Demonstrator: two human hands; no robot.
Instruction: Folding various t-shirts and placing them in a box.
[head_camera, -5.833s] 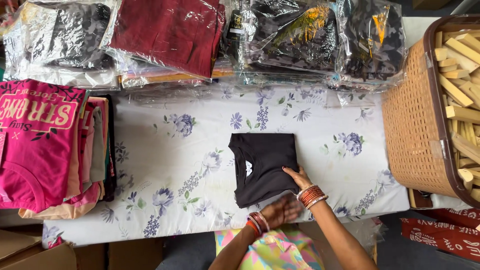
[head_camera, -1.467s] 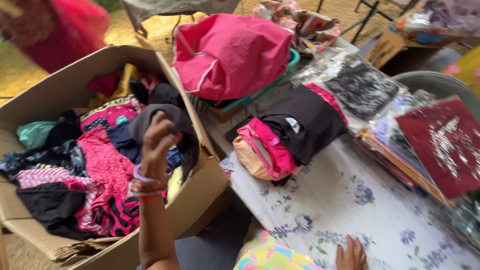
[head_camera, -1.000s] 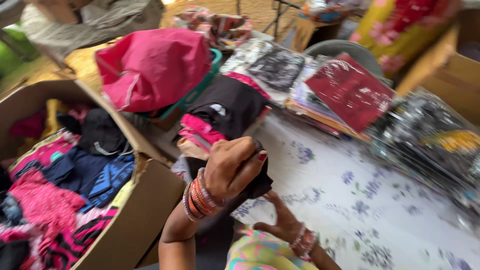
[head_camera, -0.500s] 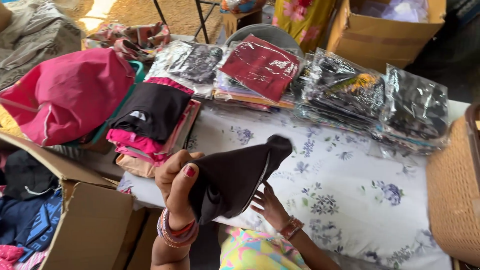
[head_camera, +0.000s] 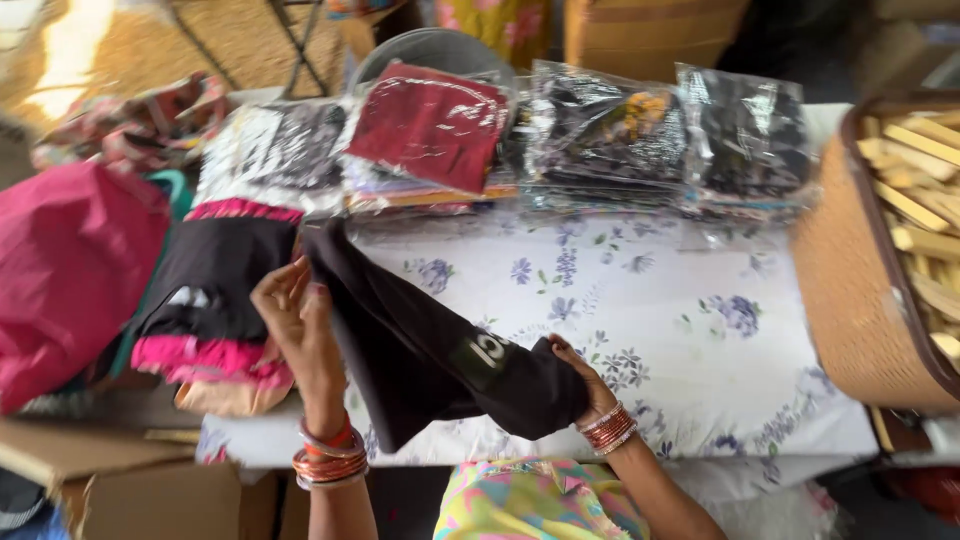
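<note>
1. Gripping one upper edge, the left hand (head_camera: 295, 310) pinched the black garment (head_camera: 430, 350) between thumb and fingers, with the wrist raised above the table.
2. The right hand (head_camera: 580, 385) was closed on the opposite lower end of the same garment — its fingers were partly hidden by the cloth.
3. The garment hung stretched at a slant between both hands, above the near left part of the floral tablecloth (head_camera: 680, 310).
4. A stack of folded clothes (head_camera: 215, 300) — black on top, pink beneath — lay just beside the left hand.
5. Clear-bagged garments (head_camera: 600, 140) lined the far edge of the table.
6. A woven basket (head_camera: 850, 290) holding wooden pieces stood at the right end.
</note>
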